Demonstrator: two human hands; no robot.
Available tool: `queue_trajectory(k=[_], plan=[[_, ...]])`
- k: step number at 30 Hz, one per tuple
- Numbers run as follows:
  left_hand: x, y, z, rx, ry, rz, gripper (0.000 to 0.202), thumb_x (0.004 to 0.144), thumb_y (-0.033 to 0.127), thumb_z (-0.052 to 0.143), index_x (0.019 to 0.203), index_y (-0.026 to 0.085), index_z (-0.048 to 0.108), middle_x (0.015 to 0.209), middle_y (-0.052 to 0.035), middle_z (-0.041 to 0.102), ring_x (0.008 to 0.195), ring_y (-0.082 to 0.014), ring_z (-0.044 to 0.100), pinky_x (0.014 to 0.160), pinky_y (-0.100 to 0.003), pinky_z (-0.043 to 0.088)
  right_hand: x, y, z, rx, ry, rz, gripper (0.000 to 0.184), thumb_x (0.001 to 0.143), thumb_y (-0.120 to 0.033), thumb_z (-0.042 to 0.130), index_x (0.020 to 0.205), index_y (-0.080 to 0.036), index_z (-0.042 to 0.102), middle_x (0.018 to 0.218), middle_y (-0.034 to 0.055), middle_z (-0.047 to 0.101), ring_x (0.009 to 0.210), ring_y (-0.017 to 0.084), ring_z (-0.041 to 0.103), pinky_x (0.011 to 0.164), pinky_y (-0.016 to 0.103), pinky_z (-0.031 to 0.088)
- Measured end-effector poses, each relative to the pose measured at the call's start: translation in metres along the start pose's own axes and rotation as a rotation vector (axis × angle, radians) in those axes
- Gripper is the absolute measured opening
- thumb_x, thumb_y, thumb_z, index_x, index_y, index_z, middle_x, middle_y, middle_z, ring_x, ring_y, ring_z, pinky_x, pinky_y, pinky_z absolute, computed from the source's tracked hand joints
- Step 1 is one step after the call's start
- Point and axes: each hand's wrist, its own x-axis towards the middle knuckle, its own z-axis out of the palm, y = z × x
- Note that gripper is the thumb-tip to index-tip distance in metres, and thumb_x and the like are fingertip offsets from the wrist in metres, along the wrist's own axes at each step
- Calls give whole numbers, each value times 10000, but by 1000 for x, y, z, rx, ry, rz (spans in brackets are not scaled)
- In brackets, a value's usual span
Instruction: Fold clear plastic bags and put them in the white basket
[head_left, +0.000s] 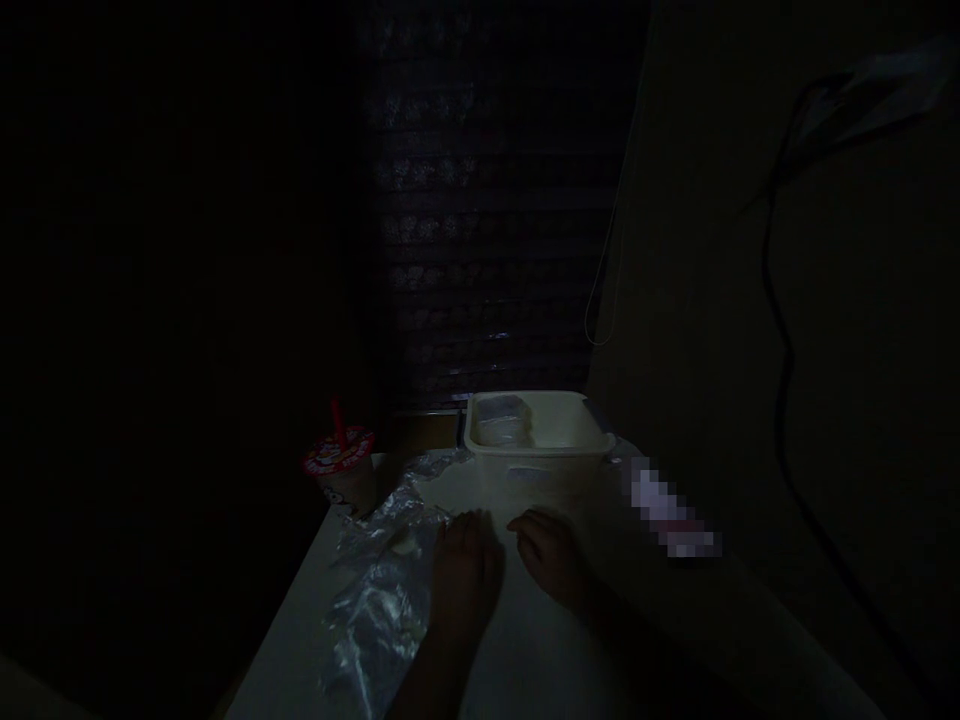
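The scene is very dark. My left hand (466, 565) rests low over the white table, its fingers pointing forward and loosely bent, beside a crumpled clear plastic sheet (379, 610). Whether its fingers touch the plastic I cannot tell. To its right, my right hand (553, 558) reaches in with fingers a little apart and slightly curled toward the left hand; nothing shows in it. Just beyond both hands stands a white plastic bin (547, 475). Inside the bin, at its left, lies a clear plastic-wrapped bundle (502, 422) whose contents are too dim to make out.
A drink cup (346, 485) with a red printed lid and a red straw stands at the table's left edge. A blurred-out pale item (671, 512) lies right of the bin. Behind hangs a dark blind (480, 250); a black cable (784, 380) runs down the right wall.
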Motion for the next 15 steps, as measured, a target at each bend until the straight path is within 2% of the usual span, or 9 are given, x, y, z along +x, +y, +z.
queue_trajectory(k=[2, 4, 8, 11, 15], plan=[[1, -5, -5, 27, 37, -26, 327, 730, 182, 381, 1023, 123, 514, 972, -111, 577, 905, -226, 505, 802, -378, 377, -5, 4, 7, 11, -31, 70, 266, 688, -73, 373, 781, -187, 594, 724, 36, 609, 688, 129, 544, 636, 235, 411], [3, -11, -11, 53, 67, -109, 297, 724, 199, 399, 979, 130, 535, 930, -111, 579, 872, -228, 510, 779, -361, 381, -5, 8, 9, 12, -54, 118, 267, 682, -81, 380, 784, -195, 599, 742, 32, 618, 706, 132, 551, 656, 240, 410], [5, -24, -15, 53, 36, -270, 232, 713, 170, 388, 857, 121, 562, 839, -119, 580, 814, -237, 520, 746, -369, 369, -2, 15, 8, 13, -80, 179, 261, 669, -101, 394, 785, -197, 608, 766, 27, 629, 720, 138, 562, 689, 254, 408], [4, -28, -12, 12, 19, -284, 217, 707, 139, 365, 767, 126, 573, 750, -106, 584, 731, -221, 536, 693, -351, 382, -2, 18, 10, 32, -64, 221, 261, 664, -108, 393, 778, -189, 614, 775, 31, 635, 731, 142, 564, 702, 261, 408], [5, -30, -11, -109, 10, -260, 229, 728, 183, 364, 731, 153, 591, 696, -75, 602, 685, -193, 551, 651, -304, 407, -2, 18, 10, 75, -66, 262, 266, 670, -114, 381, 774, -179, 617, 777, 37, 637, 737, 142, 566, 709, 264, 414]])
